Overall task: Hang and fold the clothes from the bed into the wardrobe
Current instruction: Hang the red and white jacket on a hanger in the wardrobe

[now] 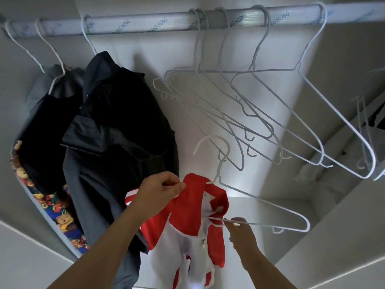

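Note:
A small red and white jacket [193, 217] with a zip hangs in front of me, low in the middle. A white wire hanger [264, 203] is partly inside its neck, with the hook pointing up and its right arm sticking out bare. My left hand [160, 190] pinches the red collar and the hanger's left end. My right hand [239, 230] grips the hanger's lower bar beside the jacket. The wardrobe rail [166, 22] runs across the top, well above the hanger's hook.
Dark garments [116, 130] hang on the rail's left part, with a bear-print cloth [62, 222] below them. Several empty white wire hangers [270, 113] dangle from the rail's right half. A white shelf [270, 203] and the wardrobe's walls lie behind.

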Motion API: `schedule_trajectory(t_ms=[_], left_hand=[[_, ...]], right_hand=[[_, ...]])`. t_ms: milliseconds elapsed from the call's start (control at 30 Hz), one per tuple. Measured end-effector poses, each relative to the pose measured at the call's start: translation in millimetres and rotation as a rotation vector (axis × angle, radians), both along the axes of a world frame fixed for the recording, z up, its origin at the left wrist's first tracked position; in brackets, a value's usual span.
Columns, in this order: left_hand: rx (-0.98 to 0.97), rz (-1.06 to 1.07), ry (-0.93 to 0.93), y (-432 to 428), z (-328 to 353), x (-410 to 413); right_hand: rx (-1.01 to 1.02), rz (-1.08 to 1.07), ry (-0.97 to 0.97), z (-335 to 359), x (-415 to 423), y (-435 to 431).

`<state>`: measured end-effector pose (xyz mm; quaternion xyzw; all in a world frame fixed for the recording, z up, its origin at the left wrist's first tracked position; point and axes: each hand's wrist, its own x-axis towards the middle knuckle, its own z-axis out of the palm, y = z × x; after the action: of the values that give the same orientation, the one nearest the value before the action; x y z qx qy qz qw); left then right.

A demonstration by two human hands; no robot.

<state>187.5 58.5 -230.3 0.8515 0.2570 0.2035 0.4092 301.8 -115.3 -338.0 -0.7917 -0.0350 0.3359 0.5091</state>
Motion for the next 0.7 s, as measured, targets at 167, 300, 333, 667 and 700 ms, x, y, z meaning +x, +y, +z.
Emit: schedule_trajectory(t_ms=[167, 300, 333, 667, 700], left_hand=[[-0.081, -0.076, -0.076, 2, 18, -3], [-0.104, -0.086, -0.126, 5, 27, -2], [-0.110, -0.084, -0.133, 6, 28, -2], [-0.190, -0.181, -0.118, 2, 39, 6], [-0.195, -0.188, -0.120, 1, 41, 8]], right_hand=[[0.163, -0.058, 0.124, 8, 4, 9], [0.175, -0.043, 0.110, 14, 6, 11], [0.193, -0.077, 0.123, 14, 7, 9], [0.372, -0.120, 0.314, 24, 21, 7], [0.360, -0.101, 0.314, 27, 21, 7]])
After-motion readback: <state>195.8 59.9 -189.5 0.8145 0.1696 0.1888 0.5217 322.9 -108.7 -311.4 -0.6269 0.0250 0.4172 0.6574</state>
